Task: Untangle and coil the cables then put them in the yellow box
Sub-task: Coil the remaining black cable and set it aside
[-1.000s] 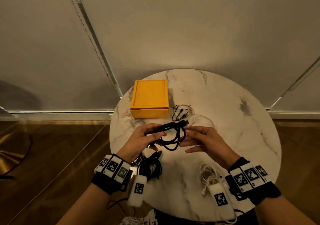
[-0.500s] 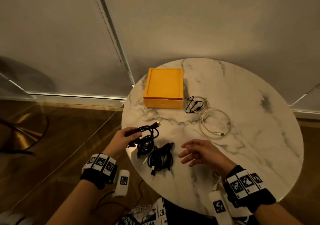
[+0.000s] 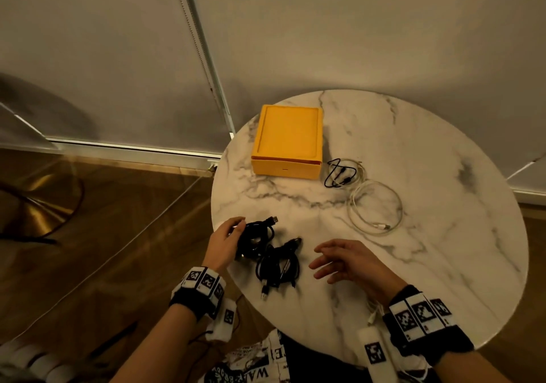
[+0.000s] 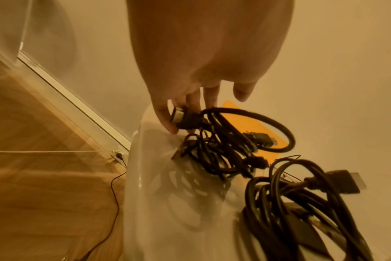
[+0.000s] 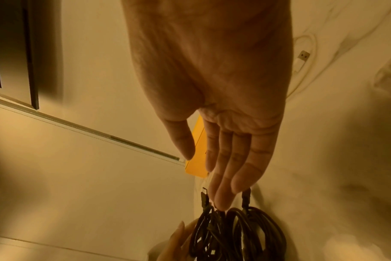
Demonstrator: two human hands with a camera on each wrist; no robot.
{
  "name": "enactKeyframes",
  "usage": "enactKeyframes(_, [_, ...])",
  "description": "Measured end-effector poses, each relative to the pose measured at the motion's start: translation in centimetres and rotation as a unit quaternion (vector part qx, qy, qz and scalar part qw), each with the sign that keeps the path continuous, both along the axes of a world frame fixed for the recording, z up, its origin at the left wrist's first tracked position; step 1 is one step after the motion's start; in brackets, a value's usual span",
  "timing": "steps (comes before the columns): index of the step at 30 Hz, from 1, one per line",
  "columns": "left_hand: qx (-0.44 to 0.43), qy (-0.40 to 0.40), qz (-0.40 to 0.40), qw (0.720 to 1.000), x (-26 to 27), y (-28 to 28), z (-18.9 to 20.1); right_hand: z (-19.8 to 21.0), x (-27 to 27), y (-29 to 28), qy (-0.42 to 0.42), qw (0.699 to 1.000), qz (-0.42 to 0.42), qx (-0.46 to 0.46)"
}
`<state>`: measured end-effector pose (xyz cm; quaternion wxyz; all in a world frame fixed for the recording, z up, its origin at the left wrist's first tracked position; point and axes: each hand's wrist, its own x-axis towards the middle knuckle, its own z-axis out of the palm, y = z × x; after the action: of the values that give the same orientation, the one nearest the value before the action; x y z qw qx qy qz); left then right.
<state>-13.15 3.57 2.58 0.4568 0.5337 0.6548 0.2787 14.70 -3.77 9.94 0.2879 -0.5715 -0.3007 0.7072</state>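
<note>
My left hand pinches a coiled black cable by its plug end at the left edge of the round marble table. A second black cable bundle lies on the table just right of it. My right hand hovers with relaxed, straight fingers and holds nothing, to the right of that bundle. The yellow box stands closed at the far left of the table.
A small black cable and a looped white cable lie right of the box. Another white cable sits near my right wrist at the table's front edge. Wooden floor and a gold lamp base are to the left.
My right hand let go of the black cable and drew back to the right. My left hand carried the cable left and down to the table beside the other black bundle.
</note>
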Motion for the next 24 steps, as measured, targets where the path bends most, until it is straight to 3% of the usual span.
enactKeyframes(4, [0.106,0.038,-0.005,0.994,0.5,0.3,2.5,0.1,1.0,0.6,-0.016,1.000,-0.021,0.007])
enactKeyframes(6, [0.133,0.012,-0.018,0.991,2.2,0.7,4.5,0.1,2.5,0.9,-0.021,0.998,-0.051,0.010])
enactKeyframes(9, [0.099,-0.073,-0.087,0.989,5.5,1.2,7.0,0.3,5.1,1.2,-0.034,0.994,-0.100,0.015])
enactKeyframes(11, [0.092,-0.088,-0.162,0.978,8.1,1.6,8.1,0.3,6.9,1.1,-0.047,0.989,-0.135,0.023])
enactKeyframes(14, [0.051,-0.067,-0.242,0.967,11.6,2.2,8.4,-0.2,9.7,0.5,-0.067,0.979,-0.192,0.024])
enactKeyframes(16, [0.015,-0.011,-0.300,0.954,13.8,3.1,8.1,-1.3,12.3,-0.2,-0.139,0.967,-0.211,0.029])
enactKeyframes(19, [-0.046,0.063,-0.314,0.946,16.3,6.3,7.4,-3.7,15.4,-1.5,-0.333,0.932,-0.142,0.030])
enactKeyframes(22, [-0.118,0.048,-0.222,0.967,19.2,9.6,7.4,-5.2,15.3,-2.7,-0.394,0.918,-0.043,0.019])
enactKeyframes(24, [-0.150,0.058,-0.231,0.960,21.1,10.8,6.6,-5.6,14.3,-3.0,-0.416,0.909,0.003,0.032])
